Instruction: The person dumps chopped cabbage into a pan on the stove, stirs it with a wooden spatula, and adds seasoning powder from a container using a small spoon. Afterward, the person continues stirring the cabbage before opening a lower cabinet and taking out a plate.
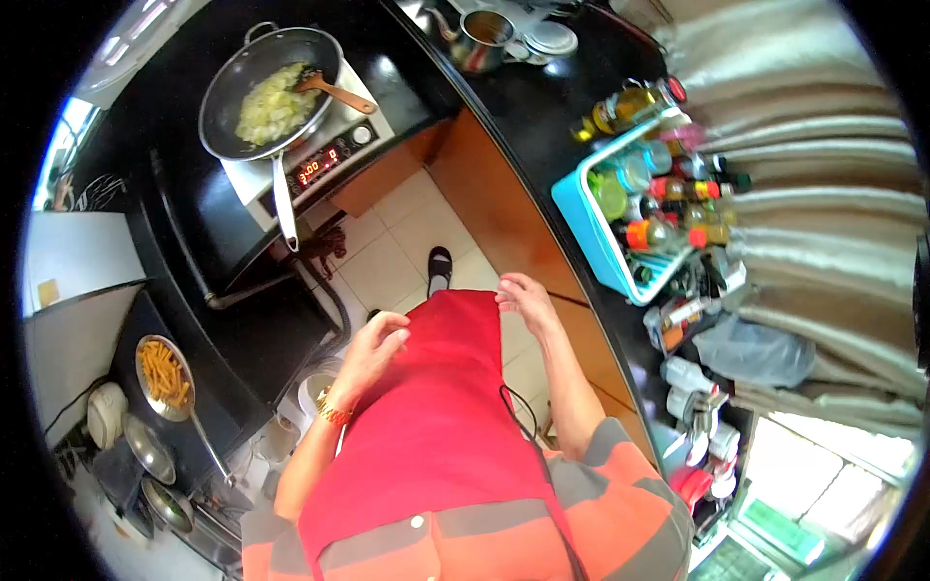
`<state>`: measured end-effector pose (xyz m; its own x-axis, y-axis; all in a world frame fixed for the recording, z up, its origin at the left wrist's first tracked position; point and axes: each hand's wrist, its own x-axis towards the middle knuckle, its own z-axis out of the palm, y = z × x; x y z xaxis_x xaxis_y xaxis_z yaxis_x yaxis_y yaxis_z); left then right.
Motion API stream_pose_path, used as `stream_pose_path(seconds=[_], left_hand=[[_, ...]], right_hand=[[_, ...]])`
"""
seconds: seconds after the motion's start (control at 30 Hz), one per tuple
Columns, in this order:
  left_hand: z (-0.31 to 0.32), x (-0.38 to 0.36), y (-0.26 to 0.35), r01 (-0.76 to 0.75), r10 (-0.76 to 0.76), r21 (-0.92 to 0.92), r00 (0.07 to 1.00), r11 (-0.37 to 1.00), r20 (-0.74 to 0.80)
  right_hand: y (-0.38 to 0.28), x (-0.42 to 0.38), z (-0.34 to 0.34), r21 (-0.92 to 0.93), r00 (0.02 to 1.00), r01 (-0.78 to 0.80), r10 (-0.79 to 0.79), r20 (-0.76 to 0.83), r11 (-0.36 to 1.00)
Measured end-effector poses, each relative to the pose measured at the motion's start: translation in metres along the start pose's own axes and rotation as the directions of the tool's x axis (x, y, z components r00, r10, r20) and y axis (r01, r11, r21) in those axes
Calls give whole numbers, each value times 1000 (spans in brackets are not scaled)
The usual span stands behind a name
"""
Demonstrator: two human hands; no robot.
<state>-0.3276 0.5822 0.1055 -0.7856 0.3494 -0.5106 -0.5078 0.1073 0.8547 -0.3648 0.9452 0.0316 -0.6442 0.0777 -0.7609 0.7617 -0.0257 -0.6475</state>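
Note:
My left hand (pixel 376 351) hangs in front of the red apron (pixel 436 387), fingers loosely curled and apart, holding nothing. On the other side of the apron, my right hand (pixel 526 300) is also bare, with its fingers spread a little. Ahead and to the left, a dark wok (pixel 223 121) sits on an induction cooker (pixel 363 136) with a lit red display. Pale chopped vegetables (pixel 274 108) lie in the wok. A wooden spatula (pixel 339 92) rests in it, its handle over the rim. The wok's metal handle (pixel 284 203) points toward me. Neither hand touches any of these.
On the right counter stand a blue basket (pixel 581 223) of bottles and jars, an oil bottle (pixel 630 108) and a metal kettle (pixel 484 34). At left, a long-handled strainer (pixel 199 412) holds yellow-orange fried pieces (pixel 165 376). The counter edge (pixel 504 145) runs close to my right side.

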Motion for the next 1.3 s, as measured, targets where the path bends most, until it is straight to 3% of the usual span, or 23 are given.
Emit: stream_pose_path(seconds=[0.03,0.1,0.2,0.23,0.3,0.43,0.5,0.53,0.6,0.63,0.67,0.73,0.77,0.8,0.83,0.9,0.97,1.03,1.1,1.2,1.23,1.27,1.3], left_hand=[[-5,-8,-9,13,-13,-8,1000,1000,2],[-16,-23,-28,96,-95,-41,995,995,18],[-32,-39,-58,140,-139,-34,990,990,12],[-35,-44,-55,168,-168,-4,986,986,7],[-39,-51,-59,175,-175,44,985,984,-9],[-33,-58,-54,187,-182,113,982,976,-59],[-27,-59,-56,207,-201,126,978,970,-64],[-24,-60,-57,223,-217,138,975,965,-51],[-17,-62,-61,205,-202,225,979,953,-37],[-12,-63,-62,193,-190,225,981,955,-31],[-8,-62,-65,177,-178,227,984,958,-15],[-1,-57,-73,208,-214,203,977,957,7],[4,-54,-78,232,-244,176,969,957,47],[8,-52,-82,241,-252,177,967,954,45],[12,-45,-86,237,-255,188,964,953,79],[20,-31,-87,226,-260,222,956,948,136],[30,-14,-89,125,-166,283,978,951,125],[36,1,-79,21,-73,373,989,928,127],[40,19,-94,-3,-44,400,993,917,106],[38,37,-110,32,-84,417,991,908,108],[37,41,-127,-13,-6,493,999,870,37],[33,44,-131,-45,74,570,997,821,-27],[24,45,-136,61,-3,580,995,812,-101]], right_hand=[[40,9,-20,7,1000,-5,5,-27,1000],[116,13,-74,485,926,-50,222,-306,873],[144,1,-123,594,846,91,253,-469,799],[143,1,-127,599,841,96,258,-476,795],[134,4,-134,514,816,303,60,-575,803],[131,45,-152,501,838,284,41,-543,818],[134,60,-158,444,751,204,151,-642,873],[138,68,-159,448,764,194,152,-627,873],[145,88,-157,380,676,326,67,-734,865],[147,90,-149,200,593,492,-158,-790,847],[154,86,-145,208,603,485,-153,-783,849],[165,71,-140,87,688,455,-288,-666,886],[139,35,-114,100,757,151,-50,-652,984],[165,37,-102,15,755,131,-90,-649,991],[193,42,-95,-74,753,118,-138,-643,990],[182,-6,-29,-27,766,378,-328,-553,926],[235,-5,-3,-166,892,131,-190,-411,977],[226,-32,48,-223,965,-22,-37,-258,975],[207,-49,94,-321,985,55,-104,-138,945],[208,-49,142,-492,940,324,-334,70,808],[210,-32,141,-497,937,332,-340,78,801],[205,-14,141,-428,929,363,-286,235,828],[199,4,140,-354,892,376,-231,388,856]])
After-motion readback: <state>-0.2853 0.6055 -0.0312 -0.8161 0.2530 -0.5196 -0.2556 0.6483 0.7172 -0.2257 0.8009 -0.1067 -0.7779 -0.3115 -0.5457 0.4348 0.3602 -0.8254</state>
